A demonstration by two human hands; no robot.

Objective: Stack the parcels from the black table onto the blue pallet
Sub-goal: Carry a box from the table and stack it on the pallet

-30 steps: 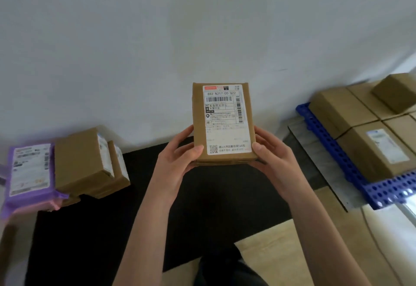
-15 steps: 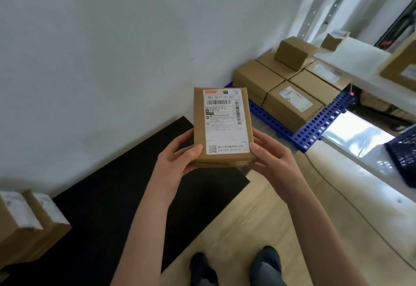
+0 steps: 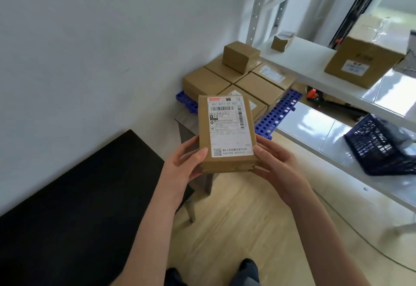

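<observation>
A brown parcel (image 3: 226, 132) with a white shipping label faces up at the centre of the head view. My left hand (image 3: 184, 161) grips its lower left edge and my right hand (image 3: 275, 166) grips its lower right edge. Beyond it lies the blue pallet (image 3: 273, 114) on a low grey stand, carrying several flat brown parcels (image 3: 261, 87) and one small box (image 3: 240, 57) on top of them. The black table (image 3: 74, 207) fills the lower left; no parcels on it are in view.
A white wall runs along the left. A white shelf unit (image 3: 315, 67) stands at the right, bearing a large brown box (image 3: 362, 60) and a small one (image 3: 281, 42). A dark blue basket (image 3: 382, 146) sits on the lower shelf. Wooden floor and my shoes lie below.
The view has swung right: the table's parcels have left the frame and the pallet has come closer to the centre. Both hands keep the same hold on the parcel.
</observation>
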